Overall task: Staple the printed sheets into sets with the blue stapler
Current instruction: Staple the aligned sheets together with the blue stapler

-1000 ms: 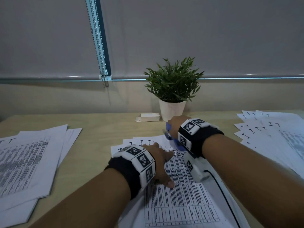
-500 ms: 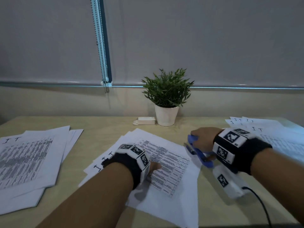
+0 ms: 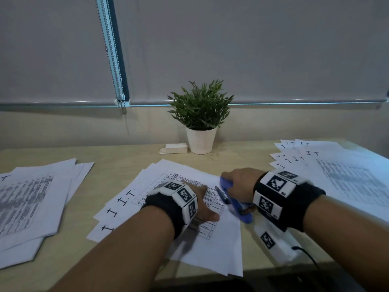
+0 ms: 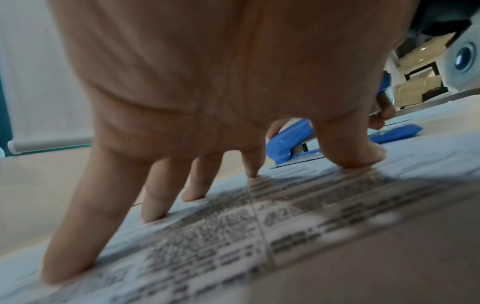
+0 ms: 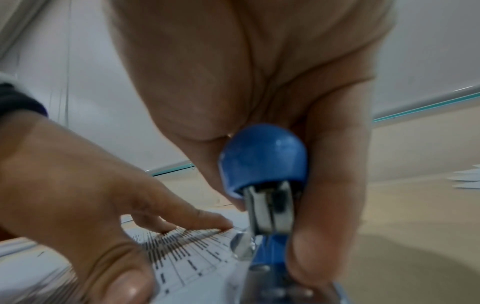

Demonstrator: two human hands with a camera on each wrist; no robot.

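A fanned set of printed sheets lies in the middle of the desk, turned at an angle. My left hand presses flat on the top sheet with straight spread fingers. My right hand grips the blue stapler at the sheets' right edge. In the right wrist view the stapler sits between thumb and fingers, its metal mouth over the paper's edge. The left wrist view shows the stapler just past my fingertips.
A pile of printed sheets covers the desk's left side and another fanned pile the right. A potted plant and a small white box stand at the back by the wall. A black cable trails from my right wrist.
The middle sheets have been turned to an angle under my left hand. My right hand swung out right with the stapler, then came back to the sheets' right edge.
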